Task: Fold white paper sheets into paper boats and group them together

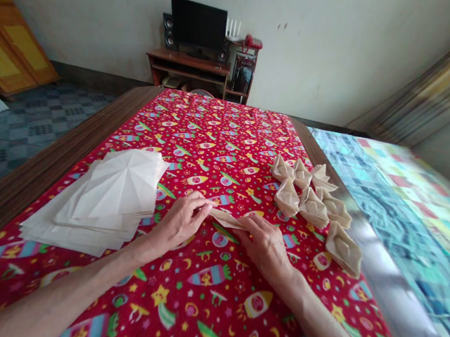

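Observation:
A narrow folded strip of cream paper (pixel 226 219) lies on the red patterned tablecloth (pixel 186 294) between my hands. My left hand (pixel 180 220) pinches its left end with curled fingers. My right hand (pixel 264 243) presses flat on its right part, fingers together. To the left lies a stack of creased cream paper sheets (pixel 107 200). On the right sits a group of several finished folded paper boats (pixel 314 203).
The table has a dark wooden edge (pixel 8 195) on the left. A bed with a colourful cover (pixel 406 222) runs along the right. At the far wall stands a desk (pixel 190 65) with a monitor, speakers and a red telephone.

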Action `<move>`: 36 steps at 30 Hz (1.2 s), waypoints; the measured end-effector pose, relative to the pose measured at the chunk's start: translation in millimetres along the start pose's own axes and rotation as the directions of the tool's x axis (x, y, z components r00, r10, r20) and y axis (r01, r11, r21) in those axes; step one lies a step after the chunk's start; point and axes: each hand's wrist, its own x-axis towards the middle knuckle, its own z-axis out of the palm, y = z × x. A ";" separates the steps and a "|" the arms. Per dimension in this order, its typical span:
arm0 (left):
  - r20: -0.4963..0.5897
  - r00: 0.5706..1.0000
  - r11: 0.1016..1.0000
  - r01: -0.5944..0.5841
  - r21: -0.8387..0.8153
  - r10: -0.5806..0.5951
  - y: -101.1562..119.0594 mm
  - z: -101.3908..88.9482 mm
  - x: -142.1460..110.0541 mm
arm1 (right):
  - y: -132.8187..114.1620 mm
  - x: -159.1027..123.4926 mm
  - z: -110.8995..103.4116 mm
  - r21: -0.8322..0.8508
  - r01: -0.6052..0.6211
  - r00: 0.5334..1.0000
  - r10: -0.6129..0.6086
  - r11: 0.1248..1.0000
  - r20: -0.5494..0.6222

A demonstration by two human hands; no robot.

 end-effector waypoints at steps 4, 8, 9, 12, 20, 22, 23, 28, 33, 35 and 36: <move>0.000 1.000 1.000 -0.029 0.001 0.029 -6.6 3.8 -0.4 | -1.8 0.0 -5.8 0.044 0.004 1.000 -0.003 0.999 -0.016; 0.000 1.000 1.000 -0.022 0.009 0.022 -8.3 5.0 -0.8 | -4.3 4.2 -11.3 0.012 0.004 0.997 -0.003 1.000 -0.083; 0.000 1.000 1.000 -0.021 0.007 0.021 -7.9 5.2 -0.8 | -4.6 6.3 -10.7 -0.005 0.004 0.994 -0.005 1.000 -0.110; 0.000 1.000 1.000 -0.024 -0.001 0.024 -5.9 5.7 -0.6 | -5.1 13.0 -5.3 -0.034 0.029 0.989 -0.033 0.999 -0.141; 0.020 1.000 1.000 -0.005 0.020 0.005 -1.3 6.2 1.9 | -7.3 19.8 0.5 0.028 0.023 0.996 -0.020 0.999 -0.089; 0.026 1.000 1.000 0.006 0.014 -0.006 -0.1 6.7 3.3 | -7.5 20.6 -0.4 0.119 0.006 0.997 0.002 0.993 -0.072; 0.024 1.000 1.000 0.009 0.000 -0.009 0.7 6.8 4.0 | -7.2 21.1 -0.4 0.171 -0.004 0.998 0.015 0.985 -0.063; -0.051 0.985 0.964 0.152 -0.218 -0.167 6.8 6.0 4.0 | -2.8 23.8 4.7 0.402 -0.223 0.956 0.279 0.888 -0.087; 0.134 0.918 0.803 0.392 -0.449 -0.373 20.3 8.1 -2.7 | -10.3 23.9 5.9 0.459 -0.302 0.896 0.413 0.836 -0.163; 0.202 0.920 0.829 0.391 -0.399 -0.336 27.5 10.0 -4.3 | -18.4 22.4 4.2 0.436 -0.221 0.921 0.333 0.872 -0.200; 0.212 0.924 0.857 0.376 -0.353 -0.318 30.5 11.0 -4.5 | -22.5 21.3 3.3 0.425 -0.180 0.934 0.289 0.887 -0.209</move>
